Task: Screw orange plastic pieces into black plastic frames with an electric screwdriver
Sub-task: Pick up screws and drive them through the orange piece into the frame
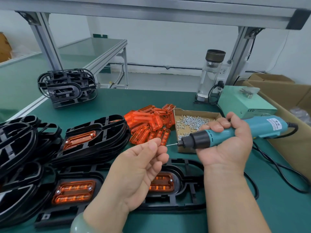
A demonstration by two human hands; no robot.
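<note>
The black frame [186, 189] they're working on lies flat on the desk [235, 216] right under both hands, with two orange pieces [74, 191] seated in it and screw heads showing at their corners. It looks like thin, light moulded plastic with lots of open ribs, so I'd guess it's stiff enough to lift by the outer rim but could slide on the mat unless pinned down. The orange bits look glossy and a bit brittle to me, so overdriving could crack them.

The right hand [225, 145] is wrapped around the electric screwdriver [235, 130] mid-barrel, with the bit pointing left. The left hand [141, 167] has its fingers curled up by the bit tip. It may be feeding on a screw, but that's too small to tell.

Room is tight. There are stacked frames [94, 142] close on the left, a loose pile of orange pieces [151, 121] and the cardboard screw tray [178, 115] just behind, and the tool's cable [277, 169] looping across the right side beside a carton [294, 140]. The near desk edge isn't far off either.
</note>
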